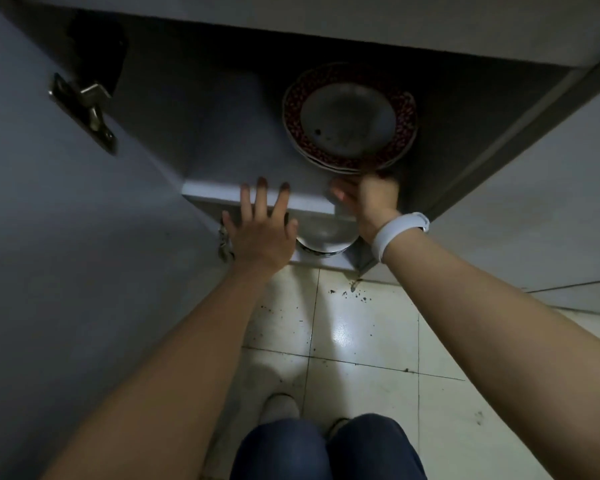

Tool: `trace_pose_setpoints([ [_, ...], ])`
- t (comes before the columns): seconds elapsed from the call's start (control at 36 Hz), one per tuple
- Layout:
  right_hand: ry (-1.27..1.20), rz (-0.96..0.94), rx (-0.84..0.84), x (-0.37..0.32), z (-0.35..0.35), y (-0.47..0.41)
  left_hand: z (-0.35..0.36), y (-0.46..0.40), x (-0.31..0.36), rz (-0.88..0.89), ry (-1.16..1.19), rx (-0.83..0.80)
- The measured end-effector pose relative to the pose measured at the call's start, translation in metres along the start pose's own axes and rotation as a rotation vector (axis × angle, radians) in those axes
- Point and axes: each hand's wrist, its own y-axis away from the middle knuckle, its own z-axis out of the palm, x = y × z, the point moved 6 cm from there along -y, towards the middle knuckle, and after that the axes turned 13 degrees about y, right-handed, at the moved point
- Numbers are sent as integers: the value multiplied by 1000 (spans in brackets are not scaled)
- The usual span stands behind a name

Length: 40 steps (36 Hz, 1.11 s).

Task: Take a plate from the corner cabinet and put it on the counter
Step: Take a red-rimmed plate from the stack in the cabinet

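Note:
A small stack of plates (349, 116) with a dark red patterned rim lies on the upper shelf (222, 140) of the open corner cabinet, to the right. My right hand (364, 199), with a white band on the wrist, reaches in at the near rim of the stack; whether its fingers grip the rim I cannot tell. My left hand (262, 226) rests flat with spread fingers on the front edge of the shelf, holding nothing. On the shelf below, more dishes (323, 239) show partly under the shelf edge.
The cabinet door (49, 202) stands open on the left, with a metal hinge (84, 109) near its top. A cabinet side panel (520, 140) closes the right. Below is a tiled floor (361, 341) with dark crumbs, and my knees (326, 448).

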Motion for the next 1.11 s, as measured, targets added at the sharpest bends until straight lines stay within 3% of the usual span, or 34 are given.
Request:
trace_pose_setpoints([
  [0.11, -241, 46, -12, -10, 11, -1, 0, 1, -2, 12, -26, -51],
  [0.31, -201, 116, 69, -4, 5, 8, -13, 9, 2, -18, 39, -122],
  [0.39, -210, 164, 107, 12, -2, 30, -23, 29, 1, -152, 250, -67],
  [0.5, -208, 235, 25, 33, -18, 77, -39, 67, -1, -361, 537, 62],
  [0.58, -157, 296, -44, 48, -38, 123, -48, 107, 3, -459, 668, 72],
  [0.75, -61, 482, 11, 66, -91, 226, -80, 194, 25, -677, 835, 45],
  [0.92, -28, 526, 87, 42, -146, 325, -124, 239, 61, -652, 795, -86],
  [1.11, 0, 442, 187, -2, -223, 388, -151, 246, 151, -293, 480, -336],
])
